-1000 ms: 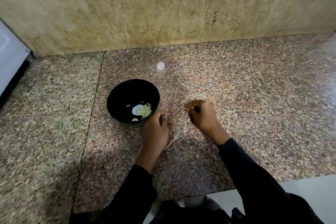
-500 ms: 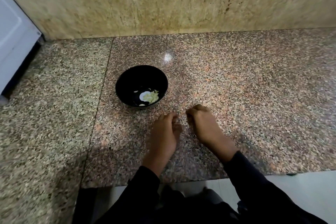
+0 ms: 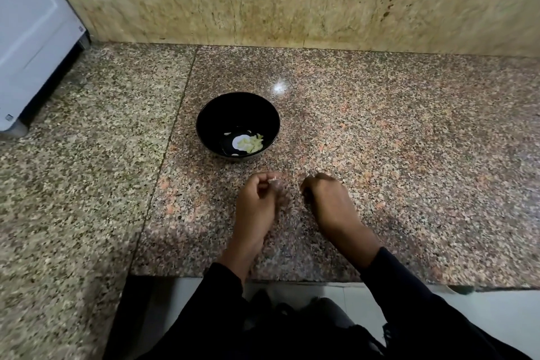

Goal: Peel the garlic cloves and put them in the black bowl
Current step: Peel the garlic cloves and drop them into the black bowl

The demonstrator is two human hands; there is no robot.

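A black bowl stands on the granite counter and holds several pale peeled garlic cloves at its bottom. Just in front of the bowl, my left hand pinches a small whitish garlic clove between thumb and fingertips. My right hand lies a little to the right with its fingers curled down onto the counter; whether anything is under them is hidden. The two hands are a short gap apart.
The speckled granite counter ends at a front edge near my body. A beige stone wall backs it. A white appliance stands at the far left.
The view has tilted down and shifted. My hands have drawn slightly apart, and the left hand now shows a clove at its fingertips.
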